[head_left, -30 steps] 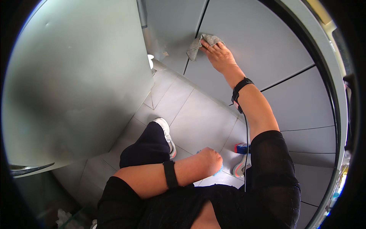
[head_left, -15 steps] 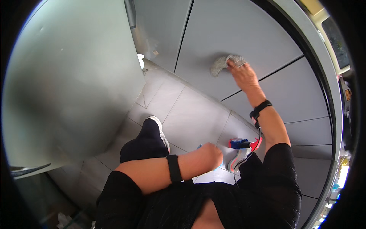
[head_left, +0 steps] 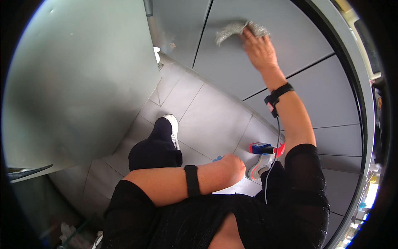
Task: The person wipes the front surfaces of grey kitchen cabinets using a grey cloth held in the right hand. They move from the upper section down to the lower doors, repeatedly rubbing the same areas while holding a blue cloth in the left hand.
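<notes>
Pressed against a grey cabinet panel (head_left: 273, 54) is a grey cleaning cloth (head_left: 232, 31), bunched under the fingers of my right hand (head_left: 262, 52). Part of the cloth trails out to the left of the fingertips. My left hand (head_left: 233, 169) is curled in front of my body, its back toward me and its fingers mostly hidden. A small blue bit (head_left: 217, 158) shows at its far edge; what it belongs to I cannot make out. Beside my right shoe lies a blue bottle (head_left: 261, 148) with a red trigger head (head_left: 280, 150).
A large pale metal door or cabinet (head_left: 78, 83) fills the left side, with a handle (head_left: 31, 172) low on it. Grey floor tiles (head_left: 207, 120) run between it and the panels. My shoes (head_left: 172, 124) stand there. A counter edge (head_left: 352, 54) curves along the right.
My right hand and the cloth have moved up across the panel, and the cloth's loose end now reaches farther left. My left hand stays nearly in place.
</notes>
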A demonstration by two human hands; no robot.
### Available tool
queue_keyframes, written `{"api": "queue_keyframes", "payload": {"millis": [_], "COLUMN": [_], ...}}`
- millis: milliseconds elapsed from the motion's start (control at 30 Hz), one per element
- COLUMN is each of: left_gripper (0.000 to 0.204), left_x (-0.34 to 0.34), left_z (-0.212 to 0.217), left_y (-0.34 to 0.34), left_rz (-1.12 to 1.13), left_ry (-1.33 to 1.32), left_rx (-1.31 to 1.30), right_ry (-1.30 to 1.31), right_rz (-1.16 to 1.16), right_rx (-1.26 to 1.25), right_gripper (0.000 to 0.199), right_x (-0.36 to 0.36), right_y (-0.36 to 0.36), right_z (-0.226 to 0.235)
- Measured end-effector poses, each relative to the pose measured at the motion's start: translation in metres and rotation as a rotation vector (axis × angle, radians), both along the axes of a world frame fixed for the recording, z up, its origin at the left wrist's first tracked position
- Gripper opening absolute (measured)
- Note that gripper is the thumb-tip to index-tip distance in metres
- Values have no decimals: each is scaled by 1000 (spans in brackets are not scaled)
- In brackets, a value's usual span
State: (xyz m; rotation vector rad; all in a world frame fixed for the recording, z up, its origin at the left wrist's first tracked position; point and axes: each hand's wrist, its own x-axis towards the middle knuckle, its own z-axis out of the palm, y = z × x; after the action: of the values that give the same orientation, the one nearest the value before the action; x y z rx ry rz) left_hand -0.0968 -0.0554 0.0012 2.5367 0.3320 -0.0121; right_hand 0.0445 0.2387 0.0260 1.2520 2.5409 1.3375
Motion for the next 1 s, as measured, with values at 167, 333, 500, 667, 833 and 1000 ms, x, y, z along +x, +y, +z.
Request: {"api": "queue_keyframes", "payload": {"millis": [167,333,500,667,833,1000], "left_gripper": [22,8,10,5,14,7], "left_x": [7,2,-2,6,12,1], "left_z": [8,-2,-18,-21,-23,-19], "left_y": [23,26,18,17,14,8], "left_rz": [-9,123,129,133,80,118], "left_ry": [376,221,13,-45,82,-64], "left_rx": [-62,-105,-8,-38,-110,-133], "right_ry": [-258,-173,-342,-196,-19,81], "right_rz": [-13,-157,-111,-27,-98,-88], "right_rx": [-346,-666,-486,-43,163,168], "right_gripper": [55,63,58,45,39,36], "right_x": [5,24,72,119,127,101], "right_y": [-4,-14,-34,-57,-78,-70], "right_z": [-109,-149,-105,-5,89,118]}}
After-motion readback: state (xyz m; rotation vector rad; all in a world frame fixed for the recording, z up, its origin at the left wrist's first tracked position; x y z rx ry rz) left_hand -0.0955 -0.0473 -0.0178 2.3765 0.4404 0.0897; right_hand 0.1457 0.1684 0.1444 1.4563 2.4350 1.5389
